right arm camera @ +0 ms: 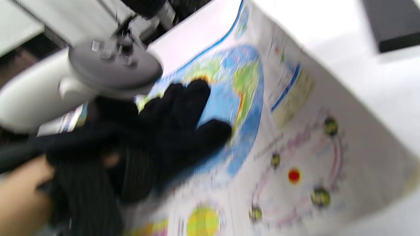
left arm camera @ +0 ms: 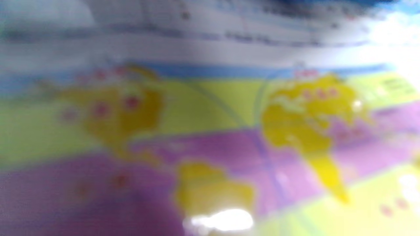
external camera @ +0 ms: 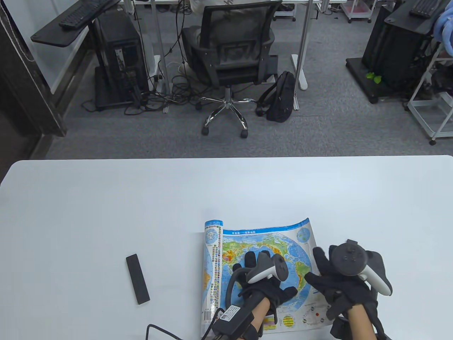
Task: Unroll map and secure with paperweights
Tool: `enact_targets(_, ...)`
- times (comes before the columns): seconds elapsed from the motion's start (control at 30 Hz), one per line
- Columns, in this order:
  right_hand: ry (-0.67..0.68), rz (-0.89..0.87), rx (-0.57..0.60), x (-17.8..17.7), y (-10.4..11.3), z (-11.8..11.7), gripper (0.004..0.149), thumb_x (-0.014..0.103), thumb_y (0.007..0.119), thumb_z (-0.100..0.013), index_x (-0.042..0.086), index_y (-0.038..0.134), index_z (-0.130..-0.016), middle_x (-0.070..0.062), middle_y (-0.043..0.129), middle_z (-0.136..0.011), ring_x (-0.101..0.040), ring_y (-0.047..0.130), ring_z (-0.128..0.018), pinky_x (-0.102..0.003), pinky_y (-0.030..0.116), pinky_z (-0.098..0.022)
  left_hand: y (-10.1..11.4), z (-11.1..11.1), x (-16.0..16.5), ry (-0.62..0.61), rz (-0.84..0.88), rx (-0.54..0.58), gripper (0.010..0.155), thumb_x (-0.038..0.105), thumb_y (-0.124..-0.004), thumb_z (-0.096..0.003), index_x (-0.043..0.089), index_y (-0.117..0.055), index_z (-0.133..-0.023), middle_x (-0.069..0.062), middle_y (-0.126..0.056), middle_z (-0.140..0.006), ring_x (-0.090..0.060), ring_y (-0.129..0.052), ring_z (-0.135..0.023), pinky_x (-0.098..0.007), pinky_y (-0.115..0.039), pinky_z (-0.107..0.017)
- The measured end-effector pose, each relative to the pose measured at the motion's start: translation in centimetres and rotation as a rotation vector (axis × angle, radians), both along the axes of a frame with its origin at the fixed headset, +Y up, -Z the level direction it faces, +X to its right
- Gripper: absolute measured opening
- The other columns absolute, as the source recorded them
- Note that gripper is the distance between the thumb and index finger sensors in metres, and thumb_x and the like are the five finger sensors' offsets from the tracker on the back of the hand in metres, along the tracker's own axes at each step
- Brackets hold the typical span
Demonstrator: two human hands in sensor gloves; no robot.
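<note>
The map [external camera: 244,244] lies partly unrolled at the table's front centre, with a roll along its left edge and its right edge curling up. My left hand [external camera: 272,290] presses flat on the middle of the map, fingers spread; it also shows in the right wrist view [right arm camera: 183,124]. My right hand [external camera: 316,267] rests with its fingers spread on the map's right edge. A black bar paperweight [external camera: 137,279] lies on the table left of the map, apart from both hands. The left wrist view is a blurred close-up of the map [left arm camera: 210,137].
The white table [external camera: 106,205] stretches far to the left and back. In the right wrist view a dark flat object [right arm camera: 390,26] lies on the table beyond the map's [right arm camera: 295,131] edge. An office chair [external camera: 230,60] and a backpack [external camera: 281,95] stand on the floor behind.
</note>
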State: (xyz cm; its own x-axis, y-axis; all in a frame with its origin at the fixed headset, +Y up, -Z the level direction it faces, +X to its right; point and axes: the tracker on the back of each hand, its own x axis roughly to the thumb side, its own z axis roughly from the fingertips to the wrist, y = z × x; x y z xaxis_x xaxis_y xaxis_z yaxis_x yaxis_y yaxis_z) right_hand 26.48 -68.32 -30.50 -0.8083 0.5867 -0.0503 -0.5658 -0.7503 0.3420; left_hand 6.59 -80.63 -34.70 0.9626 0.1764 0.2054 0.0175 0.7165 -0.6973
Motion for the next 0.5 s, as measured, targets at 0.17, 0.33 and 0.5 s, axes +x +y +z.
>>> enact_targets(0.17,-0.259,0.001,-0.033,4.1,-3.0,-0.8,0.078,0.029,0.061,-0.061,0.008,-0.006,-0.095,-0.035,-0.024,-0.088,-0.06,-0.019,-0.074,-0.073,0.001,-0.05,0.0,0.0,0.0,0.003,0.001,-0.005,0.082,0.083,-0.035,-0.0436,0.046,0.021,-0.092,-0.003,0.035,-0.095,-0.045,0.027,-0.084,-0.075,0.0,-0.051)
enact_targets(0.33,-0.309,0.095,-0.201,5.9,-6.8,-1.6,0.085,0.036,0.066,-0.06,0.013,-0.009,-0.093,-0.034,-0.026,-0.088,-0.059,-0.018,-0.076,-0.072,-0.001,-0.051,0.0,0.0,0.0,0.002,0.0,-0.003,0.082,0.083,-0.035,-0.0434,0.045,0.02,-0.092,-0.003,0.035,-0.095,-0.045,0.027,-0.084,-0.075,0.0,-0.051)
enact_targets(0.5,-0.349,0.137,-0.199,6.2,-8.5,-2.1,0.076,0.031,0.069,-0.058,0.013,0.008,-0.101,-0.031,-0.014,-0.097,-0.057,-0.009,-0.083,-0.071,0.004,-0.054,0.0,-0.1,-0.1,0.002,0.0,-0.002,0.082,0.083,-0.035,-0.0435,0.045,0.021,-0.092,-0.003,0.035,-0.096,-0.045,0.027,-0.084,-0.075,0.0,-0.051)
